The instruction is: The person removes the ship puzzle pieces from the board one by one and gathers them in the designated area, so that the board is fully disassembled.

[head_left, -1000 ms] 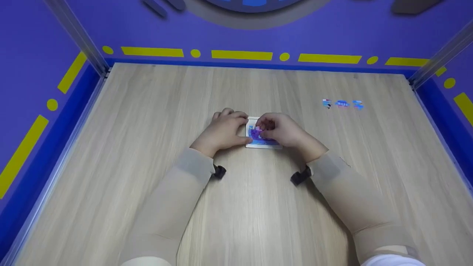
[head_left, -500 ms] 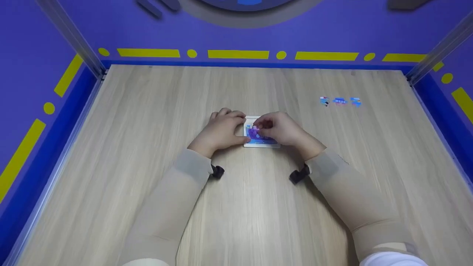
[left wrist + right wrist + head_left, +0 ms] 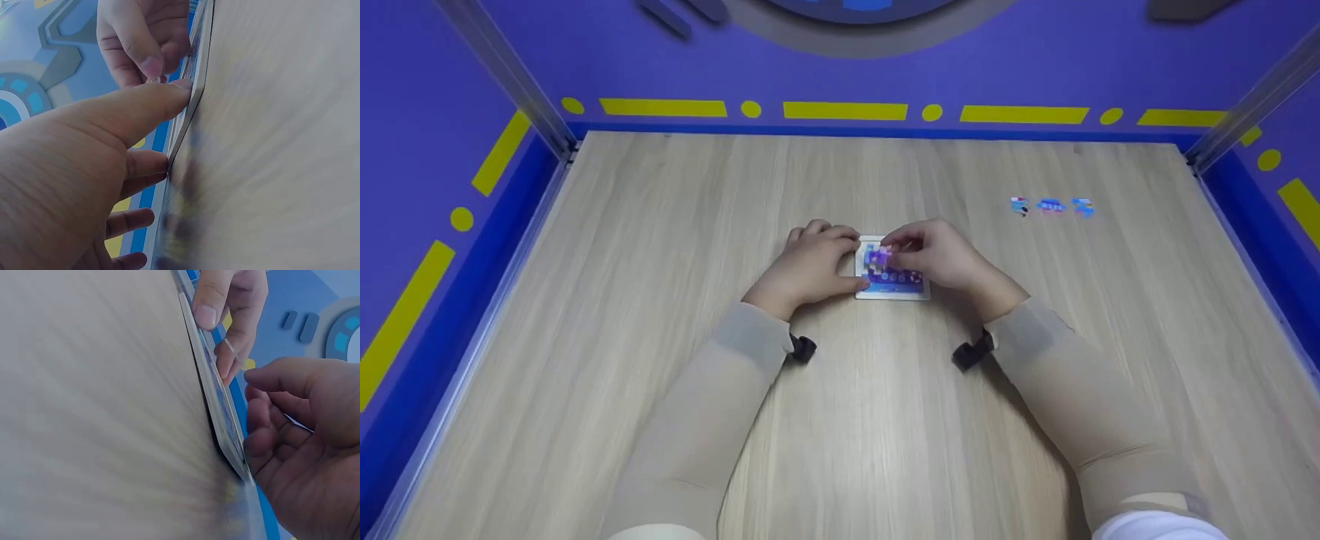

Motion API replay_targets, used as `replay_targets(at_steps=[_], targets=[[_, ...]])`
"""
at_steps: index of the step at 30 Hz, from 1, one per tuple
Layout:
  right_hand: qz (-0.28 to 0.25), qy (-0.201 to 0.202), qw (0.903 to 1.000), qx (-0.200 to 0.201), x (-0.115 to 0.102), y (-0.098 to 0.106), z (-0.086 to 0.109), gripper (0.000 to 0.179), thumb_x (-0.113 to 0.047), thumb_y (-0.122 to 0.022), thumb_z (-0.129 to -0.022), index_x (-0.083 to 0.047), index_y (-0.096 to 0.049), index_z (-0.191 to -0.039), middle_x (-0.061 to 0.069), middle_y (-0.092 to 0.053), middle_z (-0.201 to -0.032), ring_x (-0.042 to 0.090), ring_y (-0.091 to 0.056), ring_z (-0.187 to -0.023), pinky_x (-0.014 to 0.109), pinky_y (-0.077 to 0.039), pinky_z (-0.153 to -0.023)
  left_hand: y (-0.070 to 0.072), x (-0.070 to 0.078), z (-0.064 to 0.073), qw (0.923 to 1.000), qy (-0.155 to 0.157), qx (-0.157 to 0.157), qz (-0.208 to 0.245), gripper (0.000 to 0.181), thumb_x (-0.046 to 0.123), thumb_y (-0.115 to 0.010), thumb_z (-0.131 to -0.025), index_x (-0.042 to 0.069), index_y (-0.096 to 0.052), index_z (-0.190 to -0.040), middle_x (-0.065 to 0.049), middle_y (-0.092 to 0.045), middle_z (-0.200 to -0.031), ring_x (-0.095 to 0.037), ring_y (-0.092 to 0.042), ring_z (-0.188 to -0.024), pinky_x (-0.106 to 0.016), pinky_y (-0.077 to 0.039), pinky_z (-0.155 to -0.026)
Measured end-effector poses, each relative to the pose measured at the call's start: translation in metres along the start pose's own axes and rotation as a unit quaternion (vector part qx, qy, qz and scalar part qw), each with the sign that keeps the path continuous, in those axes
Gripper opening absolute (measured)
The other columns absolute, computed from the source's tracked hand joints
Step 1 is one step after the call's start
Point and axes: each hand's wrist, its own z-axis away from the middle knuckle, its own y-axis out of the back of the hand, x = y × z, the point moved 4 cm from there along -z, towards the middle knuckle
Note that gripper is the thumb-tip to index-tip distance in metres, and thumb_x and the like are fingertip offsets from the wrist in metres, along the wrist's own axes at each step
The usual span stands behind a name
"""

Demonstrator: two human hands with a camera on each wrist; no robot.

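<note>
In the head view a small white-edged jigsaw puzzle board [image 3: 894, 296] with a purple and blue picture lies on the table. My left hand [image 3: 808, 264] rests at its left side, with the thumb on the near left corner and a fingertip at the far left corner. The other left fingers are extended. Above the board, my right hand [image 3: 941, 255] pinches a purplish jigsaw puzzle piece [image 3: 879, 259] between thumb and fingers. The right wrist view shows this piece [image 3: 233, 351] edge-on, tilted and apart from the board. My right hand hides part of the picture.
Three small colourful jigsaw puzzle pieces [image 3: 1051, 205] lie in a row at the back right of the wooden table [image 3: 840, 420]. Blue-purple panels [image 3: 840, 75] with yellow marks enclose the back and sides.
My right hand has shifted slightly back and right and lifted the puzzle piece, uncovering more of the board's picture. The left hand stays in place at the board's left side.
</note>
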Motion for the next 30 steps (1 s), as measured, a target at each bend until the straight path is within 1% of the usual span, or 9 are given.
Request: replay_targets(at_steps=[5,10,13,18,20,22,24,27,30], targets=[[-0.066,-0.032,0.9972,0.013,0.006,0.007,-0.003,0.032,-0.012,-0.073,-0.104,-0.007,-0.081,-0.135,0.009,-0.073,-0.117,0.019,-0.067,-0.099,0.021,-0.058,-0.076,0.001,-0.002,0.0,1.0,-0.001,0.003,-0.005,0.076,0.059,-0.079,-0.102,0.013,-0.065,-0.161,0.0,-0.056,-0.173,-0.031,-0.044,-0.161,-0.058,-0.031,-0.134],[-0.168,-0.059,0.9838,0.023,0.013,0.011,-0.008,0.035,-0.008,-0.072,-0.105,0.001,-0.076,-0.139,0.006,-0.073,-0.112,0.014,-0.073,-0.094,0.022,-0.064,-0.083,0.002,-0.004,0.002,1.0,-0.002,0.004,-0.002,0.075,0.058,-0.079,-0.103,0.012,-0.065,-0.16,-0.001,-0.056,-0.172,-0.032,-0.044,-0.16,-0.059,-0.031,-0.133],[-0.239,-0.075,0.9674,0.038,0.019,0.014,-0.011,0.037,-0.005,-0.071,-0.105,0.005,-0.072,-0.141,0.003,-0.075,-0.112,0.013,-0.075,-0.093,0.025,-0.067,-0.086,0.003,-0.005,0.004,1.0,-0.001,0.006,0.002,0.073,0.057,-0.079,-0.102,0.012,-0.066,-0.159,-0.001,-0.056,-0.172,-0.032,-0.044,-0.16,-0.06,-0.031,-0.132],[-0.368,-0.094,0.9231,0.059,0.026,0.02,-0.014,0.037,0.001,-0.071,-0.106,0.007,-0.068,-0.142,0.002,-0.078,-0.11,0.012,-0.08,-0.096,0.026,-0.069,-0.091,0.004,-0.007,0.005,0.9999,0.002,0.01,0.0,0.072,0.057,-0.08,-0.102,0.013,-0.068,-0.157,-0.001,-0.057,-0.171,-0.032,-0.045,-0.16,-0.059,-0.032,-0.132],[-0.403,-0.102,0.9072,0.065,0.028,0.023,-0.014,0.037,0.004,-0.069,-0.107,0.006,-0.067,-0.143,0.003,-0.08,-0.109,0.013,-0.081,-0.096,0.027,-0.069,-0.092,0.004,-0.007,0.004,0.9999,0.003,0.011,0.0,0.072,0.057,-0.08,-0.101,0.013,-0.068,-0.157,-0.001,-0.057,-0.171,-0.032,-0.045,-0.16,-0.059,-0.032,-0.132],[-0.42,-0.11,0.8982,0.067,0.03,0.027,-0.013,0.041,0.005,-0.068,-0.107,0.006,-0.065,-0.147,0.003,-0.081,-0.11,0.013,-0.082,-0.096,0.027,-0.069,-0.092,0.003,-0.007,0.004,0.9999,0.004,0.01,0.001,0.072,0.057,-0.08,-0.101,0.013,-0.068,-0.157,-0.001,-0.057,-0.171,-0.032,-0.045,-0.16,-0.059,-0.032,-0.132],[-0.425,-0.118,0.8944,0.072,0.031,0.03,-0.011,0.045,0.006,-0.066,-0.107,0.006,-0.062,-0.152,0.002,-0.082,-0.11,0.013,-0.083,-0.097,0.027,-0.069,-0.092,0.003,-0.006,0.004,0.9999,0.005,0.009,0.003,0.073,0.057,-0.081,-0.101,0.013,-0.068,-0.157,0.0,-0.057,-0.172,-0.032,-0.044,-0.16,-0.058,-0.032,-0.132],[-0.427,-0.128,0.8917,0.078,0.032,0.036,-0.007,0.049,0.006,-0.065,-0.108,0.006,-0.059,-0.157,0.001,-0.083,-0.109,0.013,-0.082,-0.097,0.026,-0.068,-0.091,0.001,-0.004,0.002,1.0,0.001,0.007,0.005,0.073,0.058,-0.08,-0.101,0.013,-0.068,-0.158,0.0,-0.056,-0.172,-0.032,-0.044,-0.161,-0.058,-0.031,-0.132],[-0.432,-0.131,0.8883,0.086,0.033,0.042,-0.005,0.045,0.006,-0.064,-0.108,0.004,-0.063,-0.152,0.001,-0.084,-0.103,0.013,-0.082,-0.094,0.025,-0.068,-0.089,-0.001,-0.002,0.001,1.0,-0.003,0.006,0.006,0.073,0.058,-0.08,-0.101,0.013,-0.068,-0.158,0.0,-0.056,-0.172,-0.032,-0.044,-0.161,-0.057,-0.031,-0.132]])
